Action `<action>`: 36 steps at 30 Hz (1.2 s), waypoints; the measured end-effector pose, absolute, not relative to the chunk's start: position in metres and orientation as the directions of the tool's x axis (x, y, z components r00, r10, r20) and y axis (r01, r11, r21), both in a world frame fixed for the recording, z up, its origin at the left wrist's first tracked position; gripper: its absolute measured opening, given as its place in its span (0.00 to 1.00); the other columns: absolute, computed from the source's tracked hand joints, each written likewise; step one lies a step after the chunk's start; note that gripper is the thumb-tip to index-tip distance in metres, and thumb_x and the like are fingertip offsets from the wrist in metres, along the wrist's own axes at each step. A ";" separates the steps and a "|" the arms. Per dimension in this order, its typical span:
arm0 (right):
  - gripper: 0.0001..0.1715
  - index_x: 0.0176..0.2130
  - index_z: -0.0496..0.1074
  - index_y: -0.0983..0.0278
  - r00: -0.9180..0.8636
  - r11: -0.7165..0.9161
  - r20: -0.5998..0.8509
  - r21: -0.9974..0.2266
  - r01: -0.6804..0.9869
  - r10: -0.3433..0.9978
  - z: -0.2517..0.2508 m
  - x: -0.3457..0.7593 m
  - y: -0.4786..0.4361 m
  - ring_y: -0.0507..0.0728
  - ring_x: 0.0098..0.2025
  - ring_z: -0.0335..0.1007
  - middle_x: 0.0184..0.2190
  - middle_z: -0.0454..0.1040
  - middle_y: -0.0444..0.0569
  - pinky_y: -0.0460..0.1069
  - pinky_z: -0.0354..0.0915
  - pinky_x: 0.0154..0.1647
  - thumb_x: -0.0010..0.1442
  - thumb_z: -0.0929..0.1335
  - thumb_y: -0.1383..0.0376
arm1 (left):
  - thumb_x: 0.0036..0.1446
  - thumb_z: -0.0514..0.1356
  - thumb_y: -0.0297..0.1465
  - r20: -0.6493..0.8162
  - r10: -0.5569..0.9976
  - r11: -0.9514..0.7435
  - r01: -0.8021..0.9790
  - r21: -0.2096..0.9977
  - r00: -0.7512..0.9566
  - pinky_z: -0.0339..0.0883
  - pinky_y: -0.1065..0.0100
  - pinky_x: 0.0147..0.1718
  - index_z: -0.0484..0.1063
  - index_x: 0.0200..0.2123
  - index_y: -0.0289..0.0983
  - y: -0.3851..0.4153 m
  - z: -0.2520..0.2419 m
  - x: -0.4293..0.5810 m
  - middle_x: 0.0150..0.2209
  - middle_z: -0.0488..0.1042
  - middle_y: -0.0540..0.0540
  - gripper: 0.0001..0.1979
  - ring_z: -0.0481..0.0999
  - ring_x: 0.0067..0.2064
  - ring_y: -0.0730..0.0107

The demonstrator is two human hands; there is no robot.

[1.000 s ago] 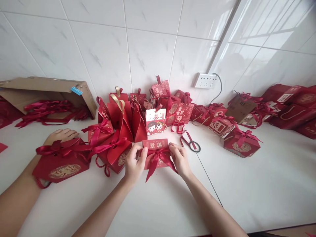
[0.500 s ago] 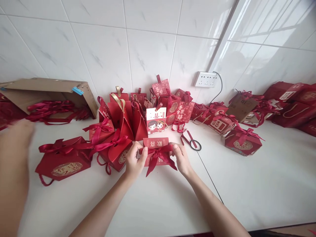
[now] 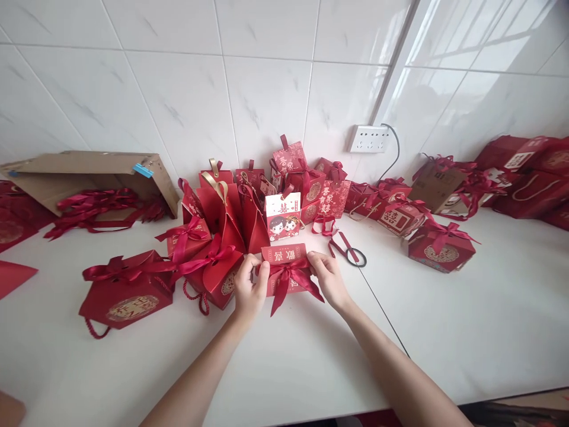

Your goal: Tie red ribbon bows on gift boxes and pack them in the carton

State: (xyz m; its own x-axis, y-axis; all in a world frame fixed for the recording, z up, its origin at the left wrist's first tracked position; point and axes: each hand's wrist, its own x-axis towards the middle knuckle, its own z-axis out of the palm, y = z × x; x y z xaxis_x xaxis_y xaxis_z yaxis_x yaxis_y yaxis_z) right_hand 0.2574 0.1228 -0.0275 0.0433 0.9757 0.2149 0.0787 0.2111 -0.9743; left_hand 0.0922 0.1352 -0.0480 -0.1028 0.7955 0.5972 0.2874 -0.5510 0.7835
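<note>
A small red gift box (image 3: pixel 283 254) with pale characters lies in front of me, and a dark red ribbon bow (image 3: pixel 291 274) sits across its top with its tails hanging toward me. My left hand (image 3: pixel 251 286) pinches the bow's left side, thumb against fingers. On the opposite side, my right hand (image 3: pixel 328 277) has its fingers closed at the right loop, which they partly hide. Just behind stands a white-topped box (image 3: pixel 283 218) with two cartoon figures. Close to my left hand is a red box with a bow (image 3: pixel 213 276).
Black-handled scissors (image 3: pixel 355 256) lie to the right. At the left are a larger red box (image 3: pixel 128 296) and a cardboard box (image 3: pixel 95 161) holding ribbons. More red boxes (image 3: pixel 440 252) stand right. Part of another person (image 3: pixel 9 410) shows at the lower left, below a red piece (image 3: pixel 15 279).
The other person's blurred arm at the left has drawn back toward the lower corner, and a red piece shows at the left edge. My hands stay at the bow; the view has shifted slightly.
</note>
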 end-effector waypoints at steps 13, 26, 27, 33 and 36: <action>0.29 0.18 0.49 0.61 0.021 0.176 0.176 -0.984 -0.018 0.984 -0.031 0.257 0.126 0.48 0.21 0.41 0.18 0.46 0.39 0.46 0.47 0.21 0.55 0.62 0.45 | 0.56 0.53 0.37 0.449 0.882 -0.433 0.129 0.892 -0.143 0.60 0.72 0.25 0.54 0.20 0.39 0.133 -0.042 0.096 0.21 0.59 0.52 0.16 0.60 0.25 0.74; 0.25 0.18 0.48 0.60 0.096 0.197 0.200 -0.980 0.039 0.975 -0.028 0.251 0.124 0.48 0.20 0.40 0.17 0.46 0.39 0.47 0.44 0.20 0.57 0.60 0.50 | 0.58 0.52 0.35 0.483 0.859 -0.464 0.140 0.875 -0.171 0.62 0.71 0.28 0.58 0.22 0.39 0.131 -0.045 0.099 0.23 0.64 0.52 0.13 0.64 0.27 0.73; 0.25 0.18 0.48 0.60 0.100 0.196 0.199 -0.980 0.035 0.975 -0.028 0.251 0.124 0.48 0.20 0.39 0.17 0.46 0.39 0.47 0.44 0.20 0.57 0.60 0.51 | 0.58 0.52 0.35 0.486 0.857 -0.464 0.153 0.873 -0.172 0.61 0.71 0.27 0.57 0.21 0.39 0.131 -0.045 0.099 0.22 0.63 0.52 0.14 0.63 0.26 0.73; 0.25 0.18 0.48 0.61 0.083 0.188 0.185 -0.982 -0.027 0.979 -0.029 0.253 0.124 0.48 0.20 0.38 0.17 0.46 0.39 0.47 0.43 0.19 0.57 0.61 0.52 | 0.57 0.51 0.35 0.508 0.848 -0.483 0.175 0.858 -0.152 0.58 0.72 0.25 0.52 0.20 0.39 0.130 -0.043 0.099 0.20 0.59 0.53 0.15 0.58 0.25 0.74; 0.26 0.17 0.49 0.61 0.062 0.195 0.193 -0.980 -0.039 0.979 -0.029 0.257 0.124 0.48 0.20 0.40 0.17 0.46 0.39 0.46 0.43 0.20 0.56 0.63 0.50 | 0.57 0.52 0.33 0.521 0.840 -0.503 0.143 0.852 -0.152 0.56 0.73 0.24 0.51 0.20 0.39 0.130 -0.043 0.099 0.20 0.56 0.53 0.16 0.56 0.24 0.75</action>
State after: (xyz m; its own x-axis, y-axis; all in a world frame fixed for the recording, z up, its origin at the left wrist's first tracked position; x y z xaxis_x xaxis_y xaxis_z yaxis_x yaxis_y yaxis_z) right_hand 0.2567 0.1243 -0.0290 0.0620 0.9793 0.1929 -0.0388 0.1955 -0.9799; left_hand 0.0994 0.1305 -0.0428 -0.1524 0.8398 0.5210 0.1433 -0.5028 0.8524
